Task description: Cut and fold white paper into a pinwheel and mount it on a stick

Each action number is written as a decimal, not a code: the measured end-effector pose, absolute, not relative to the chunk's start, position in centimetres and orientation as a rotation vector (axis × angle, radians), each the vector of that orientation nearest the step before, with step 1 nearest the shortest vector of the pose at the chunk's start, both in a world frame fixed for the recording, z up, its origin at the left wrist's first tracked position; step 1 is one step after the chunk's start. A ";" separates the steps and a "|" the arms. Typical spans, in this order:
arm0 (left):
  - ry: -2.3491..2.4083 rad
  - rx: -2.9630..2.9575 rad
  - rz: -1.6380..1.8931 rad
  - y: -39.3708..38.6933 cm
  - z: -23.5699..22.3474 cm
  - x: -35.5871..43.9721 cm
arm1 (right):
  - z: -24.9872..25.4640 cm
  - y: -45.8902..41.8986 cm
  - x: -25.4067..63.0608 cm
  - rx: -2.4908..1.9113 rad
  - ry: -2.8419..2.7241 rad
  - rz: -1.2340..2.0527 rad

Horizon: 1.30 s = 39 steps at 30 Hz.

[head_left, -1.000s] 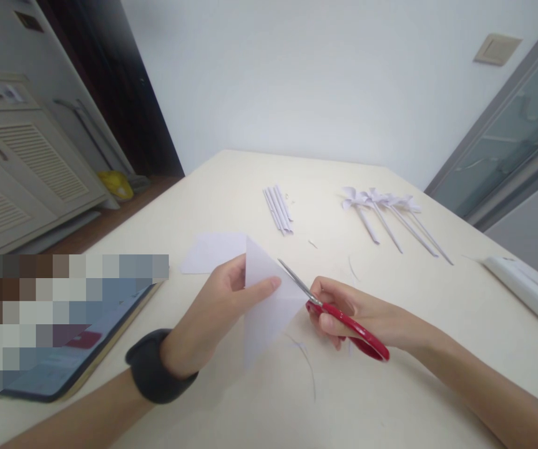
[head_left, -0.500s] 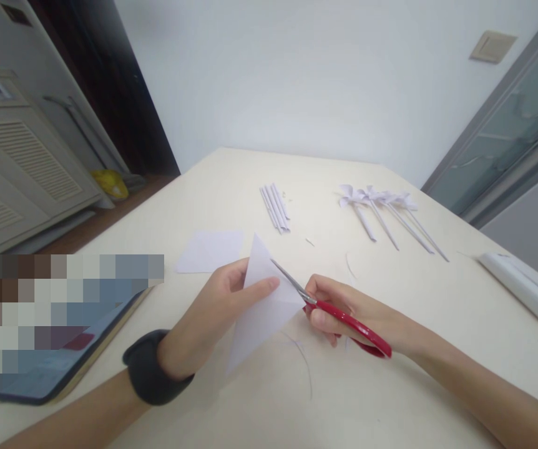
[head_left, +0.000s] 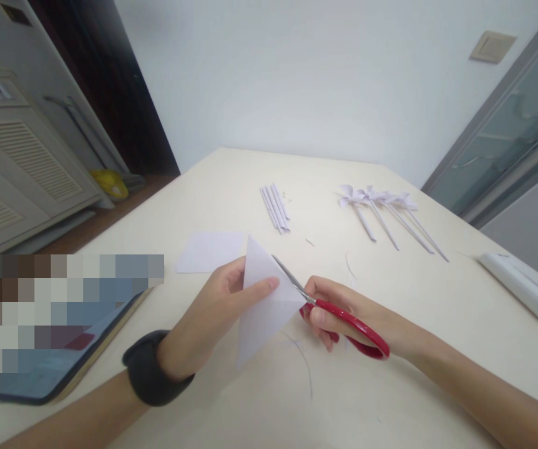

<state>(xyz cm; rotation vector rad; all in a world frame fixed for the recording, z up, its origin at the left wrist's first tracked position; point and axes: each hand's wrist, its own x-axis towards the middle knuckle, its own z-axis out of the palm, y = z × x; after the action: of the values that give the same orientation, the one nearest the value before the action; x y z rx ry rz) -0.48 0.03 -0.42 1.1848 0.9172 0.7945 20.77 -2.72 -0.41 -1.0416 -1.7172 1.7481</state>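
One paper triangle, braced
Left hand pinches it, seemingly for steadiness; right hand grips scissors, tips toward ten o'clock.

No readable text, no legible labels, brands, numbers or signs

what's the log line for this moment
left hand: holds white paper | right hand: holds red scissors at paper edge | table: paper sticks, pinwheels
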 end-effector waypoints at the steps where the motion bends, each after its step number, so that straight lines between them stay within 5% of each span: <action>1: 0.915 1.183 0.797 0.0 -0.4 -0.5 | -0.4 -2.7 20.7 -1.045 -1.716 1.747; 39: 0.885 1.218 0.843 0.0 -0.1 -0.3 | -0.1 -3.2 20.1 -1.098 -1.699 1.696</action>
<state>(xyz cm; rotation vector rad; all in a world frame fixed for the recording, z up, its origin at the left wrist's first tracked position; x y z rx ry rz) -0.33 -0.01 -0.10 1.2175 0.8848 0.8427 20.11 -3.21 -0.06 -1.0980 -1.6992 1.6958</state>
